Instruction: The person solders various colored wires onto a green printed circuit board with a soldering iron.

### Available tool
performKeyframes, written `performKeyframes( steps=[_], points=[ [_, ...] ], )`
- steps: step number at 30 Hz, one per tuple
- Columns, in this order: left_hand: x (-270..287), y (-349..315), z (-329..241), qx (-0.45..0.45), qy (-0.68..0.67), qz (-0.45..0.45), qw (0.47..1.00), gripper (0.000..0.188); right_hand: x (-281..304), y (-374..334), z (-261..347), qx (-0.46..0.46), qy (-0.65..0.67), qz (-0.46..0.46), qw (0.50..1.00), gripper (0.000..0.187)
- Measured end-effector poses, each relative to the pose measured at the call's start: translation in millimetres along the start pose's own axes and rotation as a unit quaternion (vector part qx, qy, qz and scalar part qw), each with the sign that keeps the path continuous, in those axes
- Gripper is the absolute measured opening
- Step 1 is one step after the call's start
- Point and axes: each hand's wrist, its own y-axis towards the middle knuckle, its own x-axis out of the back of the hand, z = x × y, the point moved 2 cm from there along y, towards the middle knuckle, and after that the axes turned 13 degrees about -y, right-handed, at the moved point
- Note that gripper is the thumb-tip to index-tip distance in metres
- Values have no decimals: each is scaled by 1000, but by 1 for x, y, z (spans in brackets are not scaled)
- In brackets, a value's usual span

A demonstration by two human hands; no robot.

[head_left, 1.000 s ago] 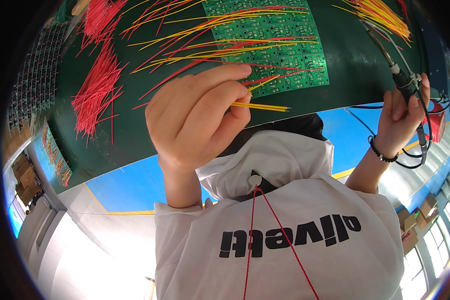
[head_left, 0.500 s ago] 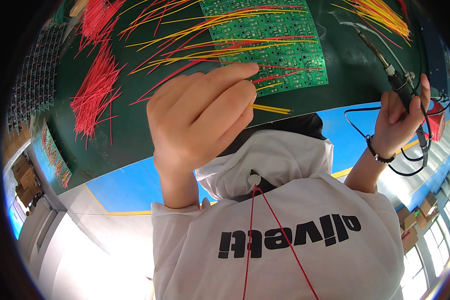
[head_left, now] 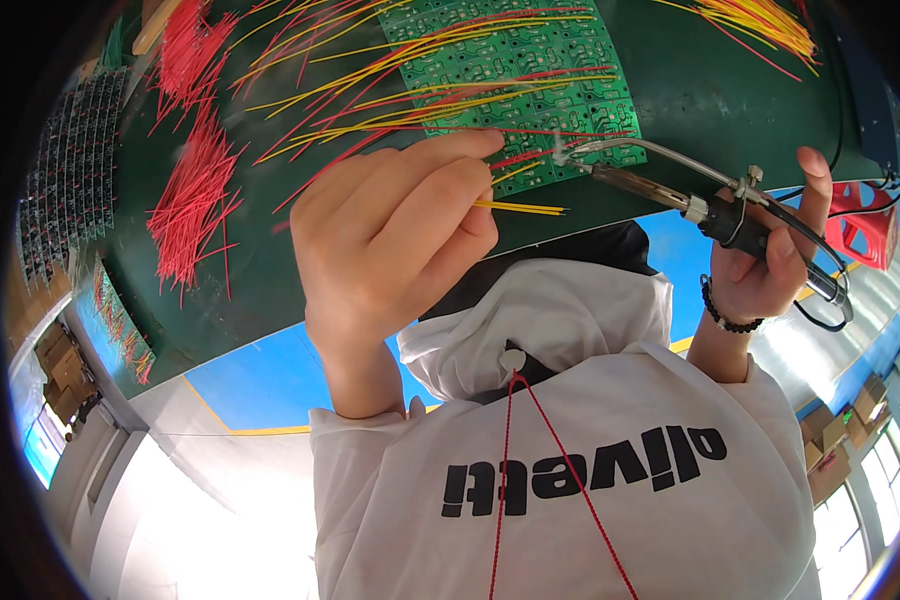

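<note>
My left hand [head_left: 390, 235] is closed at the near edge of a green circuit board panel [head_left: 555, 60]. Short yellow wires [head_left: 525, 208] stick out from between its fingers, and another yellow wire [head_left: 517, 178] runs from the fingertips to the board. In my right hand [head_left: 770, 270] is a soldering iron [head_left: 650, 190], gripped by its black handle. A thin metal solder-feed tube [head_left: 660, 155] is clamped along the iron. The iron's tip is over the board's near right part, with a wisp of smoke beside it; contact cannot be made out. Rows of red and yellow wires [head_left: 420, 95] lie across the board.
Piles of red wires [head_left: 192, 225] lie on the dark green table [head_left: 255, 270] at left. A red and yellow wire bundle [head_left: 755, 28] lies at the far right. Dark board panels [head_left: 65, 180] stand at the left edge. A red stool [head_left: 867, 230] is on the floor at right.
My right hand has swung the soldering iron down and left, bringing its tip from the table's right side to the board. The left hand stays nearly in place, still holding the yellow wires.
</note>
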Motion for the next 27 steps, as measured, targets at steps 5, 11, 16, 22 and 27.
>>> performKeyframes(
  steps=[5,11,16,22,27],
  points=[
    [-1,-1,1,-3,-4,-2,1000,19,-18,3,9,-18,-64,-45,997,63],
    [-7,-3,9,-45,-7,-62,997,21,-19,3,9,-33,-98,-58,993,62],
    [-6,-2,7,-49,5,-68,996,20,-17,3,7,-26,-80,-41,996,62],
    [-6,-1,8,-54,-2,-57,997,20,-21,4,8,-28,-92,-61,994,61],
    [-5,-1,8,-46,-10,-56,997,20,-19,3,8,-38,-91,-52,994,61]
  ],
)
